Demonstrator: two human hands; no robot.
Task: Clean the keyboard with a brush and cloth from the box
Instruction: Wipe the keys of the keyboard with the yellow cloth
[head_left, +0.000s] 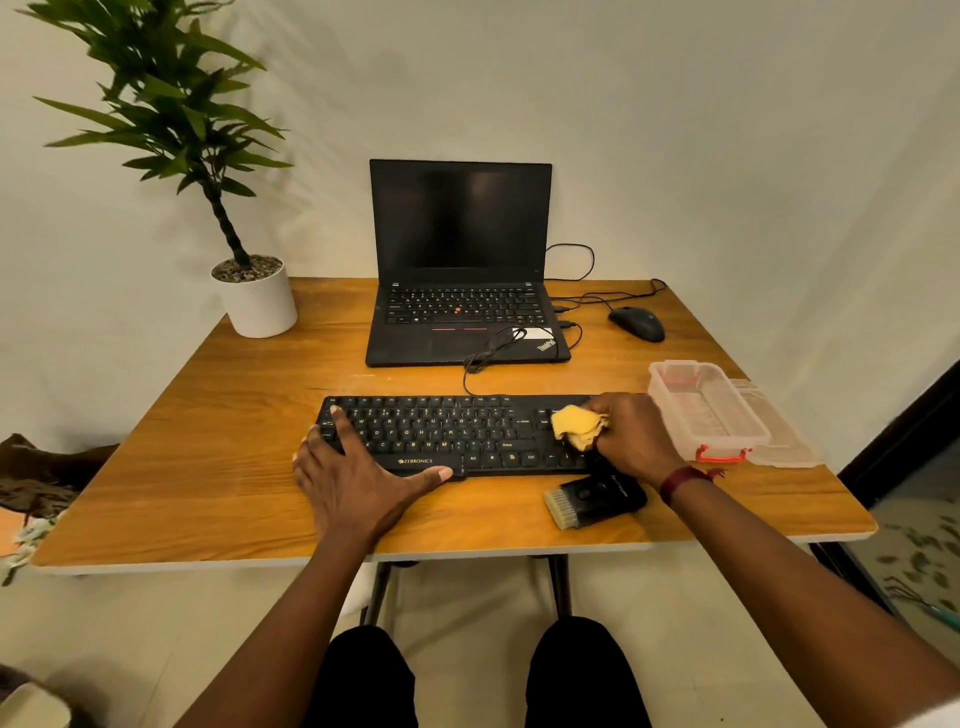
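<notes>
On the tabletop (208, 467), the keyboard (441, 434) lay before the laptop (460, 223). The left hand (358, 483) rested flat on its left end, fingers (340, 423) straight, gripping nothing. The right hand (631, 436) curled its fingers round a bunched yellow cloth (576, 426) on the right-hand keys. The brush (592, 499) lay just beside, the open box (706, 410) further right.

Right hand (631, 436) and cloth (576, 427) hide one end of the keyboard (441, 431)

Wooden table (208, 467), plain pale wall (727, 156)
</notes>
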